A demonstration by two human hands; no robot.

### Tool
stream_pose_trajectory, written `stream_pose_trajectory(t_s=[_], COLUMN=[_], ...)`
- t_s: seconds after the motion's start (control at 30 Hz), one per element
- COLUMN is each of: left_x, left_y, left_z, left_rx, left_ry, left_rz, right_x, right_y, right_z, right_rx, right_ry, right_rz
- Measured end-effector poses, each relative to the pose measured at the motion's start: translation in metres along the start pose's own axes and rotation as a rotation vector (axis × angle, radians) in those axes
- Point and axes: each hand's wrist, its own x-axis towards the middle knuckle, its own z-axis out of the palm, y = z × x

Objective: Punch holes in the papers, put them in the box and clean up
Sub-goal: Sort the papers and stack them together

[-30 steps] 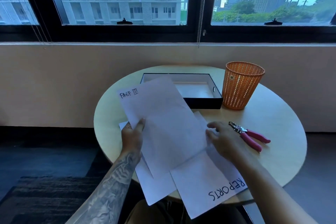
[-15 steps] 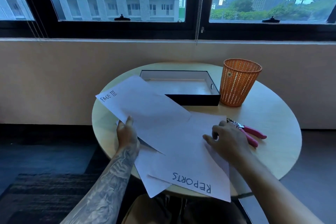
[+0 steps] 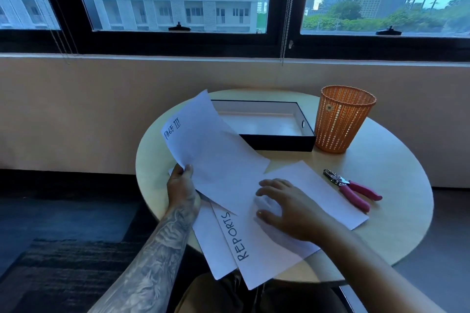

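Left hand (image 3: 181, 185) pinched the "PAGE III" sheet (image 3: 211, 155) at its lower-left edge, sheet lifted and tilted, its top corner overlapping the black box (image 3: 279, 143). Right hand (image 3: 284, 208) lay flat, fingers spread, holding nothing, pressing on the "REPORTS" sheet (image 3: 259, 256) on the round table (image 3: 396, 223). More sheets lay underneath. Pink-handled hole punch (image 3: 352, 189) sat on the table right of the papers, near the orange basket (image 3: 343, 119), untouched

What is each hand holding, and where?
Left hand pinches the white "PAGE III" sheet at its left edge; right hand lies flat on the "REPORTS" sheet, gripping nothing.
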Motion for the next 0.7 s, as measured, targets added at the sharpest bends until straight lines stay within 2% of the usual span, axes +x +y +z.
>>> stream_pose_trajectory(t_s=[0.07,0.2,0.4,0.6,0.7], left_x=[0.002,0.005,0.003,-0.004,0.005], left_y=[0.0,-0.001,0.0,0.005,0.0], left_z=[-0.002,-0.004,-0.004,-0.001,-0.006], left_rx=[-0.037,-0.056,-0.031,0.034,0.102], left_ry=[0.026,0.048,0.028,0.012,0.05], left_rz=[-0.025,-0.05,-0.05,-0.025,-0.043], right_x=[0.007,0.017,0.023,0.036,0.033], right_y=[-0.001,0.012,0.027,0.035,0.041], right_z=[0.008,0.003,0.001,-0.01,-0.023], right_rx=[-0.082,-0.254,-0.17,-0.129,-0.083], right_ry=[-0.038,0.068,0.048,0.066,0.06], right_rz=[0.052,0.185,0.236,0.465,0.451])
